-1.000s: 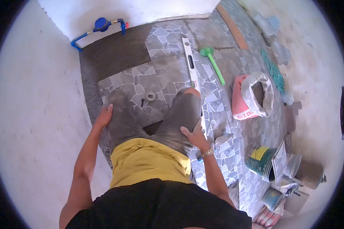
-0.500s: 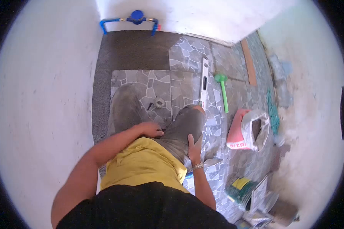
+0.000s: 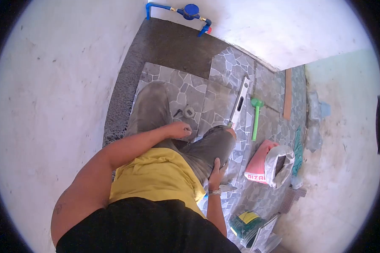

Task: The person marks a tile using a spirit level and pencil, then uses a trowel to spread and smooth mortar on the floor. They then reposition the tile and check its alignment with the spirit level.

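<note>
My left hand (image 3: 180,130) is in front of my waist, between my knees, with its fingers curled in; what they hold, if anything, is hidden. Just past it, on a stone-patterned floor tile (image 3: 173,75), lie a round grey object (image 3: 189,111) and a small dark piece (image 3: 178,113). Against the side of my right thigh rests my right hand (image 3: 216,172), its thumb apart from the fingers, which are partly hidden. Beyond my right knee a silver spirit level (image 3: 240,102) lies on the tiles, beside a green mallet (image 3: 256,118).
Wet-looking dark mortar (image 3: 177,44) covers the floor by the wall. A blue water meter (image 3: 191,12) on blue pipes stands above it. To the right are an open red-and-white sack (image 3: 257,166), a brown plank (image 3: 287,95) and a dark green bucket (image 3: 245,225).
My left hand has come up and slightly forward from between my thighs. My view has turned, so the floor things appear shifted and tilted. My right hand stays at my thigh.
</note>
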A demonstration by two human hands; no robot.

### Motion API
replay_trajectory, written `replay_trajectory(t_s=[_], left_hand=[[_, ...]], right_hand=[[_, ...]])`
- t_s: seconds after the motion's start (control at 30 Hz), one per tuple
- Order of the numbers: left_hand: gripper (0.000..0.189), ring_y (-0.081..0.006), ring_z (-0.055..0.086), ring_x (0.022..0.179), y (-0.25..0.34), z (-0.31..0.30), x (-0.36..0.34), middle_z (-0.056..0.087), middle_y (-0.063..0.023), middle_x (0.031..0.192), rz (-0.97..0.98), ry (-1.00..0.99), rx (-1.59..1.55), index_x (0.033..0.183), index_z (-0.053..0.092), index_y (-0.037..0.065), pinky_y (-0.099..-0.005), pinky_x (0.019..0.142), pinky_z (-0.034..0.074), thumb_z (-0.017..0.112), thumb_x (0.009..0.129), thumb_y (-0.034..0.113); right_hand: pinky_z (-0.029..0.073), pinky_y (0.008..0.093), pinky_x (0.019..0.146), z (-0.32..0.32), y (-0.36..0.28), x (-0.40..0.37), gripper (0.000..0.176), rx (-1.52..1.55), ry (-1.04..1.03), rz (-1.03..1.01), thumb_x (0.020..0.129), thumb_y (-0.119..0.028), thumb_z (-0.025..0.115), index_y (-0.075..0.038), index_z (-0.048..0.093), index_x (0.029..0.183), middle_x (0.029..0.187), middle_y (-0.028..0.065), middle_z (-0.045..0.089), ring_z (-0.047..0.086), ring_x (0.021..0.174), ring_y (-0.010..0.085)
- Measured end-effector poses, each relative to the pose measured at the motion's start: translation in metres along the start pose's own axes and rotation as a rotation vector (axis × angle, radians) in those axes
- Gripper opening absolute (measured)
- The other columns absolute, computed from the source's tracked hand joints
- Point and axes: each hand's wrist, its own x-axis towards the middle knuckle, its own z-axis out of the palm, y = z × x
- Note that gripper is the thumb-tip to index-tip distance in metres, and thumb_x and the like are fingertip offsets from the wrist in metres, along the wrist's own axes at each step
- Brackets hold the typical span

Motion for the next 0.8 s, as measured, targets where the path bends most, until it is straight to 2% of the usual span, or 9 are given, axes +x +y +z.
replay_trajectory(t_s=[0.1, 0.2, 0.3, 0.6, 0.7, 0.8], left_hand=[[0.037, -0.0265, 0.068, 0.089, 0.003, -0.002, -0.002, 0.072, -0.0138, 0.097, 0.013, 0.02, 0.006, 0.111, 0.069, 0.004, -0.0392, 0.081, 0.052, 0.059, 0.088, 0.032], [0.038, -0.0294, 0.067, 0.099, 0.014, -0.01, -0.004, 0.071, -0.0154, 0.104, -0.132, -0.071, -0.09, 0.112, 0.069, 0.004, -0.0397, 0.087, 0.051, 0.059, 0.088, 0.032], [0.038, -0.0312, 0.066, 0.104, 0.028, -0.014, -0.01, 0.07, -0.0169, 0.109, -0.11, -0.04, -0.04, 0.112, 0.069, 0.005, -0.0402, 0.089, 0.05, 0.059, 0.088, 0.032], [0.038, -0.0325, 0.066, 0.102, 0.017, -0.008, -0.005, 0.069, -0.0171, 0.111, -0.069, -0.071, 0.025, 0.111, 0.069, 0.004, -0.0407, 0.089, 0.05, 0.059, 0.087, 0.031], [0.037, -0.0279, 0.069, 0.089, 0.011, -0.006, -0.006, 0.071, -0.0143, 0.101, -0.047, -0.048, -0.061, 0.112, 0.068, 0.004, -0.0395, 0.079, 0.053, 0.058, 0.088, 0.031], [0.036, -0.019, 0.065, 0.075, -0.003, 0.001, 0.006, 0.069, -0.0079, 0.09, -0.197, -0.07, -0.356, 0.111, 0.068, 0.005, -0.0346, 0.066, 0.053, 0.058, 0.091, 0.032]], right_hand=[[0.03, 0.0381, 0.111, 0.001, -0.012, -0.002, 0.081, 0.017, -0.002, 0.031, 0.094, -0.044, 0.06, 0.009, 0.029, 0.146, 0.143, 0.0263, 0.043, 0.042, 0.131, 0.0342], [0.03, 0.0381, 0.111, 0.001, -0.019, -0.004, 0.081, 0.045, -0.006, 0.04, 0.094, -0.044, 0.06, 0.009, 0.03, 0.146, 0.143, 0.0261, 0.044, 0.042, 0.131, 0.034], [0.031, 0.0383, 0.11, 0.0, -0.015, -0.002, 0.081, 0.025, -0.003, 0.021, 0.093, -0.044, 0.061, 0.009, 0.031, 0.146, 0.142, 0.0263, 0.044, 0.043, 0.131, 0.0339], [0.031, 0.0382, 0.11, 0.001, -0.01, -0.001, 0.079, 0.012, 0.007, 0.009, 0.094, -0.044, 0.059, 0.009, 0.031, 0.145, 0.142, 0.0268, 0.044, 0.043, 0.13, 0.0349], [0.03, 0.0383, 0.111, 0.003, -0.006, 0.003, 0.079, 0.009, 0.005, -0.017, 0.095, -0.044, 0.059, 0.01, 0.03, 0.145, 0.142, 0.0268, 0.043, 0.042, 0.131, 0.0349], [0.029, 0.0386, 0.111, 0.002, -0.008, 0.005, 0.079, 0.033, -0.019, 0.008, 0.095, -0.044, 0.058, 0.01, 0.03, 0.146, 0.144, 0.0271, 0.041, 0.041, 0.132, 0.035]])
